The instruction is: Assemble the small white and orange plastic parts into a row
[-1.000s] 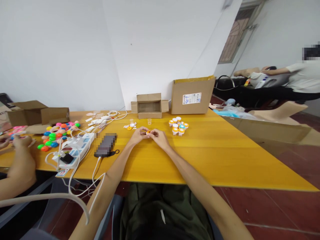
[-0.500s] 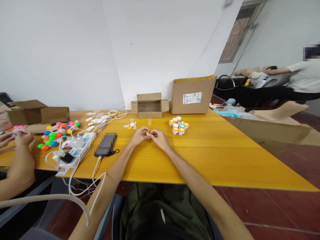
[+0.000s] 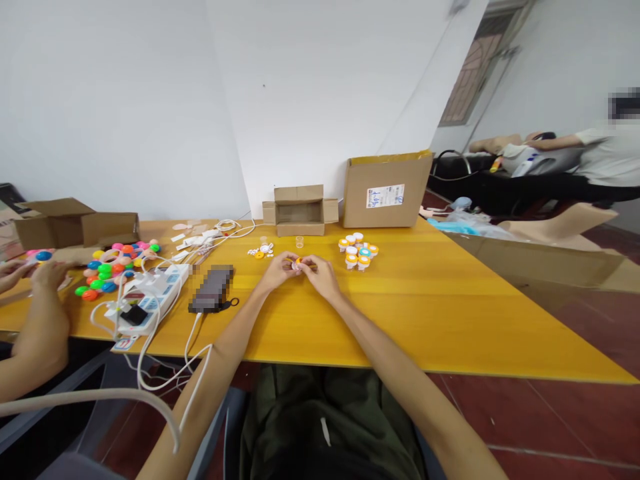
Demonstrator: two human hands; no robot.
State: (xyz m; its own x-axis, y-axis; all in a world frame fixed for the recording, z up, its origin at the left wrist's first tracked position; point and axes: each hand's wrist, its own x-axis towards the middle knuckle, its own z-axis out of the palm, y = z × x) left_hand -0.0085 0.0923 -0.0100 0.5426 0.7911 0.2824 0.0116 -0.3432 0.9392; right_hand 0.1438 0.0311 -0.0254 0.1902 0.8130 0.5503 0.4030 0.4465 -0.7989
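My left hand (image 3: 277,270) and my right hand (image 3: 318,272) meet over the middle of the yellow table (image 3: 450,313). Both pinch a small orange and white round part (image 3: 299,264) between their fingertips. A cluster of several small orange, white and blue capped pieces (image 3: 357,251) stands just right of my hands. A few small white and orange bits (image 3: 261,251) lie just left of them. A tiny clear cup (image 3: 299,241) stands behind my hands.
An open small carton (image 3: 299,211) and a taller carton (image 3: 383,189) stand at the back. A dark phone (image 3: 212,289), a white power strip (image 3: 150,297) with cables and coloured balls (image 3: 111,265) lie left. Another person's hands (image 3: 37,273) work at far left; someone sits at far right.
My hands have turned the small part slightly and shifted a little; the person at the left has moved their hands and now holds a blue ball.
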